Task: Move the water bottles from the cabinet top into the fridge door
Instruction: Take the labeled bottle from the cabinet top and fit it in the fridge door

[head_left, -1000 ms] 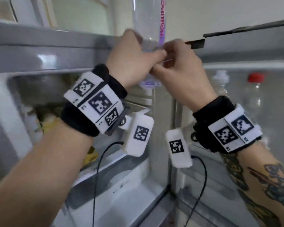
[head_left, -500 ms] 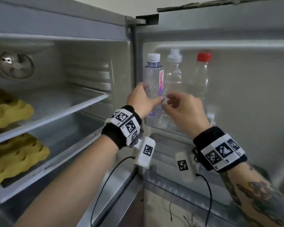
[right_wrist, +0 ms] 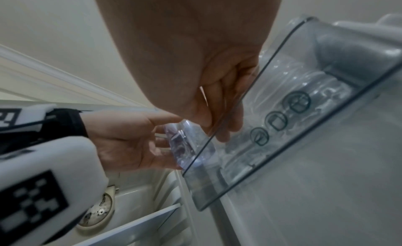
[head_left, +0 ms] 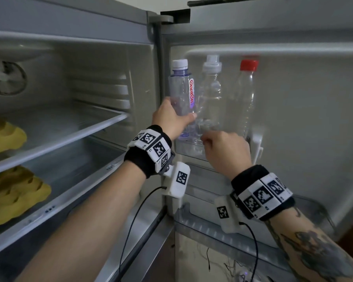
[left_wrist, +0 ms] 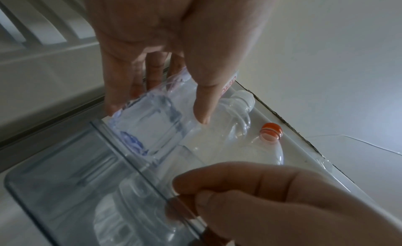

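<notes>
At the door shelf (head_left: 194, 148), left hand (head_left: 169, 119) fingers wrap the bottle (head_left: 180, 92), lowering it upright; right hand (head_left: 226, 149) fingers curl loosely, empty, guiding.

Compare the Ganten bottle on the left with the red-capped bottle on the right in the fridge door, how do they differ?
The Ganten bottle has a white cap, a lettered label and a purple tint; the red-capped bottle has a red cap and a clear body with no label in view. The left hand grips the Ganten bottle, while no hand touches the red-capped one. Both stand upright in the clear door shelf.
</notes>
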